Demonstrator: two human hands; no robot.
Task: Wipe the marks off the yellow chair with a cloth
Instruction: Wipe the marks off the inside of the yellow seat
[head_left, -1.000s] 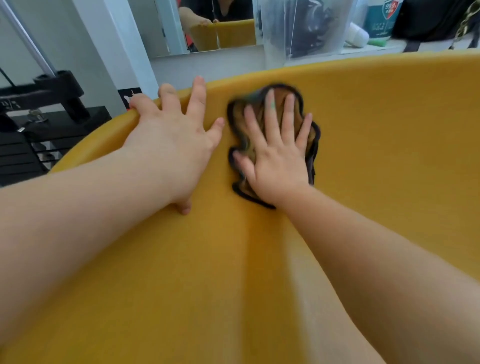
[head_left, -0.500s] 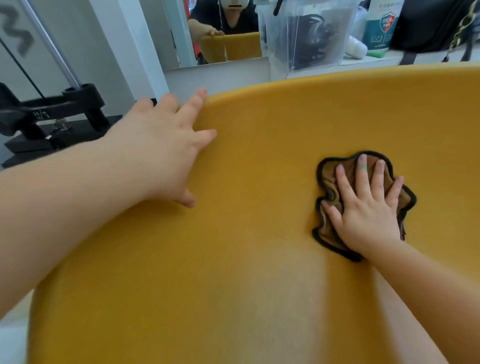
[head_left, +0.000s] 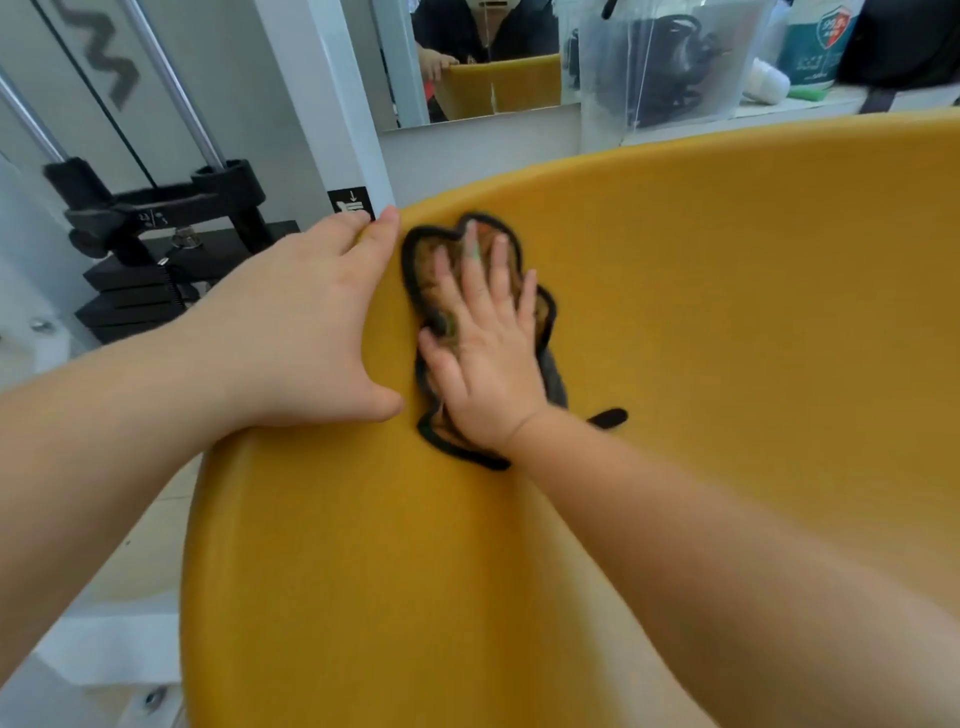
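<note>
The yellow chair (head_left: 701, 322) fills most of the head view, its curved shell facing me. A brown cloth with a black hem (head_left: 431, 270) lies flat on the shell near the upper left rim. My right hand (head_left: 483, 353) presses down on the cloth with fingers spread. My left hand (head_left: 306, 332) grips the chair's left rim, fingers wrapped over the edge, thumb on the inner face, almost touching the cloth. A short black mark (head_left: 608, 417) shows on the yellow surface just right of my right wrist.
A black weight-stack machine (head_left: 156, 249) with steel guide rods stands to the left behind the chair. A white pillar (head_left: 332, 104), a mirror (head_left: 483, 57) and a clear plastic box (head_left: 670, 67) on a white ledge lie beyond the rim. Pale floor (head_left: 130, 561) shows lower left.
My right hand has slid the cloth from the middle right of the shell back up and left, next to my left hand. The left hand stays on the rim.
</note>
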